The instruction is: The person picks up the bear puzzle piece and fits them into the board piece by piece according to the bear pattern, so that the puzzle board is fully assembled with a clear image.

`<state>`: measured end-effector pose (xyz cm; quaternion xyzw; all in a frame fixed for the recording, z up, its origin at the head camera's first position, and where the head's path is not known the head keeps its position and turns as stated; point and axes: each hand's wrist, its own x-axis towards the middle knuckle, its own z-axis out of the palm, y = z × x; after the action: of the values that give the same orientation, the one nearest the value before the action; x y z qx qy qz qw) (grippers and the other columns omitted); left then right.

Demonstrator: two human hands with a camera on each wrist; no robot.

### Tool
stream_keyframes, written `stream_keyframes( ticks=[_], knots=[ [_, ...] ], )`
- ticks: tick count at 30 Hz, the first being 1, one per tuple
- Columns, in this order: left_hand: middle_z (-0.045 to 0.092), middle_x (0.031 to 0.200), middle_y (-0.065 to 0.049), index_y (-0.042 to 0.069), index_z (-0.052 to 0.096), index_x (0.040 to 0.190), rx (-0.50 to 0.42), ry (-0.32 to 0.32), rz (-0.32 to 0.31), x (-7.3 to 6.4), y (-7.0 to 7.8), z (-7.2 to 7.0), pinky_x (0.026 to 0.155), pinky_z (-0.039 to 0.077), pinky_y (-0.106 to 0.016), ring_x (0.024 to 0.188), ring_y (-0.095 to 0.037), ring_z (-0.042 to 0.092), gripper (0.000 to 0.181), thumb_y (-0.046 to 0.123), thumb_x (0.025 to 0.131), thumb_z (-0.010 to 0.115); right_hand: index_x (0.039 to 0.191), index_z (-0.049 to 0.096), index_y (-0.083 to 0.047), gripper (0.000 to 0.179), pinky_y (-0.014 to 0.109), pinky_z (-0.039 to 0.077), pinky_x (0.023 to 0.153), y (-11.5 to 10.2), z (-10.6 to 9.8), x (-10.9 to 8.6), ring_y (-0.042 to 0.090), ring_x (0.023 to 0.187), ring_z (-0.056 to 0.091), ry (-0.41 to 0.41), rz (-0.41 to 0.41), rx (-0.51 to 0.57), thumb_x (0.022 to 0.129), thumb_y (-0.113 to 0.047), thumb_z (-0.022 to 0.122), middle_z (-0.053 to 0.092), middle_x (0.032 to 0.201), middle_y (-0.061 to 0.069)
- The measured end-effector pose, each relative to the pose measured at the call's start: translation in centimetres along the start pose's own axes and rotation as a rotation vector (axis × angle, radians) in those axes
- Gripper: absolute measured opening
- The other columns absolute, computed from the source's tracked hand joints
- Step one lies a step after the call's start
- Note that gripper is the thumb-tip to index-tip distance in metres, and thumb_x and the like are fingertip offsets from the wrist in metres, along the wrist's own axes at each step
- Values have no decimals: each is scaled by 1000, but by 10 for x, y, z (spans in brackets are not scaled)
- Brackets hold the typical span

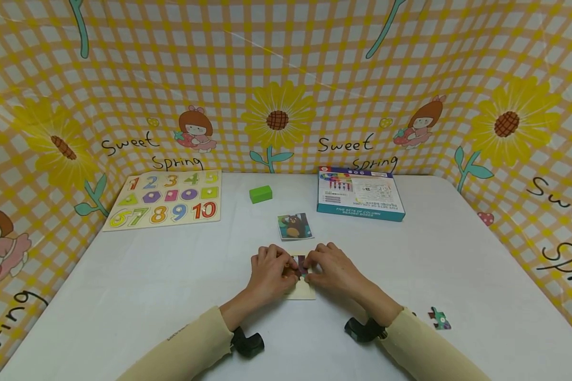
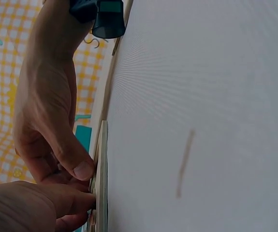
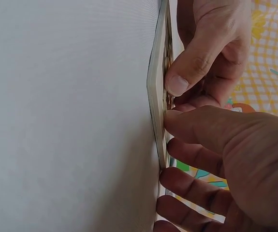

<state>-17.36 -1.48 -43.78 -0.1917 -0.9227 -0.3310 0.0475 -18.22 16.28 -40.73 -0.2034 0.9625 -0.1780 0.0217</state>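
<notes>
Both hands meet over a small pale puzzle board (image 1: 301,292) at the middle of the table. Dark picture puzzle pieces (image 1: 301,260) lie in its far part, while its near part shows bare wood. My left hand (image 1: 271,272) bends its thumb and index finger around a piece on the board's left side. From the opposite side, my right hand (image 1: 336,270) holds a piece between thumb and index fingertips. In the right wrist view, its other fingertips (image 3: 171,180) rest by the board's edge (image 3: 154,92). Fingers partly hide the pieces.
Just beyond the board lies a bear picture card (image 1: 294,226). A loose puzzle piece (image 1: 440,318) is near the right forearm. Farther back are a number board (image 1: 164,200), a green block (image 1: 260,194) and a flat box (image 1: 359,196). A checked cloth (image 1: 286,63) rises behind.
</notes>
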Motion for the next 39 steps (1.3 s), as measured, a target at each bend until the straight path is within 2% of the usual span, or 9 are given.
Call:
stream_keyframes(
  ticks=[14, 19, 29, 34, 39],
  knots=[
    [50, 105, -2, 17, 65, 87, -13, -5, 2, -1, 1, 0, 88, 26, -47, 101, -22, 37, 9, 20, 79, 68, 88, 68, -15, 19, 33, 36, 78, -1, 1, 0, 17, 86, 44, 0, 14, 4, 73, -20, 79, 58, 86, -2],
    [51, 106, -3, 17, 66, 88, -27, -14, -17, -1, 1, -3, 87, 26, -46, 104, -24, 37, 9, 21, 80, 68, 87, 68, -15, 20, 33, 37, 77, -1, 1, 0, 16, 85, 44, 2, 14, -4, 72, -21, 79, 58, 86, -2],
    [52, 107, -6, 17, 69, 91, -69, -16, -76, -9, -8, -26, 89, 28, -50, 104, -26, 38, 13, 17, 78, 70, 87, 68, -15, 20, 34, 38, 77, -1, 1, 0, 17, 85, 45, 13, 8, -19, 72, -21, 79, 58, 86, -2],
    [55, 108, -8, 16, 69, 91, -79, -52, -108, -20, -19, -39, 92, 32, -53, 105, -27, 42, 15, 16, 76, 72, 88, 68, -14, 21, 34, 38, 78, -3, 1, 1, 17, 87, 45, 3, 25, -21, 72, -21, 80, 58, 87, -2],
    [57, 111, -7, 16, 68, 96, -67, -103, -122, -30, -29, -45, 93, 36, -49, 109, -28, 44, 23, 16, 74, 75, 88, 69, -14, 22, 34, 38, 79, -3, 0, 0, 17, 87, 44, 6, 36, -17, 71, -20, 80, 59, 88, -1]
  ],
)
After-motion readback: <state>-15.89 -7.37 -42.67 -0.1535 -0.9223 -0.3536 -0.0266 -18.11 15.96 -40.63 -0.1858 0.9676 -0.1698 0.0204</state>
